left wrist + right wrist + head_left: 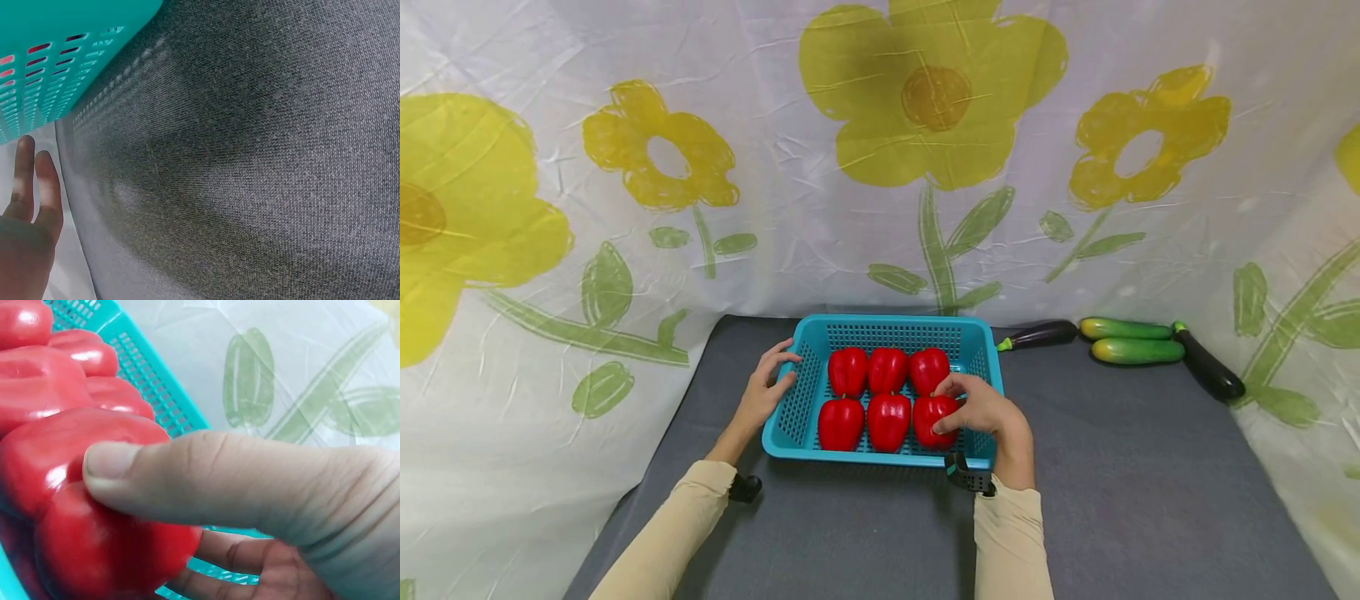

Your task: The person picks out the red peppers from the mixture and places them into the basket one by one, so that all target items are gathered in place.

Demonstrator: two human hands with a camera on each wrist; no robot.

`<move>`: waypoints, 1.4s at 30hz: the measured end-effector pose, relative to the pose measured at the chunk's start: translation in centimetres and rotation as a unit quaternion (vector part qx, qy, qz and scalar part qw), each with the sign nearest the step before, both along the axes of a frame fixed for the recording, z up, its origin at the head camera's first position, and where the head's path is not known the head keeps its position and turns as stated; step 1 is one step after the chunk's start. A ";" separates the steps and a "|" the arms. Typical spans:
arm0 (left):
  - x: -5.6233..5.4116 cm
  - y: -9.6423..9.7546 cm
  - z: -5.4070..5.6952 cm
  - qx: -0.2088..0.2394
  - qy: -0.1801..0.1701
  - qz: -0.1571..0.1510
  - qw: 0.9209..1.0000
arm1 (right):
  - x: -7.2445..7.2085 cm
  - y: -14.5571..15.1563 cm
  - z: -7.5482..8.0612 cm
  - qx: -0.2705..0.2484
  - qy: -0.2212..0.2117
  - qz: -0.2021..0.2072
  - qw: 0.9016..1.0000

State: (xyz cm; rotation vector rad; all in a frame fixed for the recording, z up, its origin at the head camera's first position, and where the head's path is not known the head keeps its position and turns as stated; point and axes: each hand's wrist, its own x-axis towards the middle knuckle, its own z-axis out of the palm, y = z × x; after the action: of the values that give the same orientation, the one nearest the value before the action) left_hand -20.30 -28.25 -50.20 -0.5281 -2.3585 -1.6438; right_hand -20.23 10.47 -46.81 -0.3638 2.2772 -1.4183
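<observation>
Several red bell peppers stand in two rows in a blue plastic basket [880, 457] on the grey cloth. My right hand [981, 412] grips the front-right bell pepper [928, 423], thumb on the near side and fingers around the far side. In the right wrist view the thumb [187, 478] presses into a groove of this bell pepper [112, 544], with fingers partly hidden behind it. My left hand [763, 392] is at the basket's left rim, its fingers fairly straight. Two of its fingers [47, 187] show extended beside the basket wall [56, 69] in the left wrist view.
Right of the basket, near the back edge of the cloth, lie an eggplant [1041, 334], two green-and-yellow zucchini [1137, 351] and another eggplant [1210, 367]. A white curtain [775, 250] with yellow flowers hangs behind and at both sides.
</observation>
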 end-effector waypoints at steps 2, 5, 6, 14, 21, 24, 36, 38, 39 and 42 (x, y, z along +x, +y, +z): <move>-0.1 0.0 -0.1 -0.001 0.001 0.000 1.000 | 0.1 0.0 0.0 -0.003 -0.009 -0.009 1.000; -0.1 0.1 -0.1 -0.003 0.000 0.000 1.000 | 0.1 0.1 0.2 -0.014 -0.018 -0.016 1.000; -0.1 0.1 0.0 -0.003 0.000 0.001 1.000 | 0.1 0.2 0.2 -0.020 -0.019 -0.015 0.999; 0.0 0.2 0.1 -0.003 -0.006 0.004 1.000 | 0.0 0.8 0.5 -0.041 -0.007 0.003 0.999; -1.2 -0.6 -1.9 -0.005 0.014 0.004 1.000 | 0.1 1.4 1.0 -0.066 0.003 0.012 0.998; -1.7 -1.0 -2.6 -0.013 0.024 0.003 1.000 | 0.0 1.8 1.2 -0.088 0.006 0.009 0.996; 0.1 -1.0 1.2 -0.032 0.006 -0.005 0.999 | 0.7 4.3 2.3 -0.134 0.046 0.005 0.990; 0.2 -1.8 0.6 -0.033 0.010 -0.001 0.999 | 0.8 4.8 2.4 -0.144 0.055 0.008 0.988; 0.3 -2.3 0.2 -0.030 0.010 0.000 0.999 | 0.8 5.0 2.4 -0.147 0.061 0.009 0.987; 0.9 -3.6 -0.5 -0.040 -0.005 0.001 0.999 | 1.0 5.8 2.4 -0.153 0.078 0.007 0.985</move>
State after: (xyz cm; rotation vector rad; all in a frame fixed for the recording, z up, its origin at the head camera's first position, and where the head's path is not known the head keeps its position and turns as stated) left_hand -19.36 -31.85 -50.66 -0.5320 -2.4399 -1.5607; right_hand -19.24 16.30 -44.40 -0.6032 2.1677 -1.7934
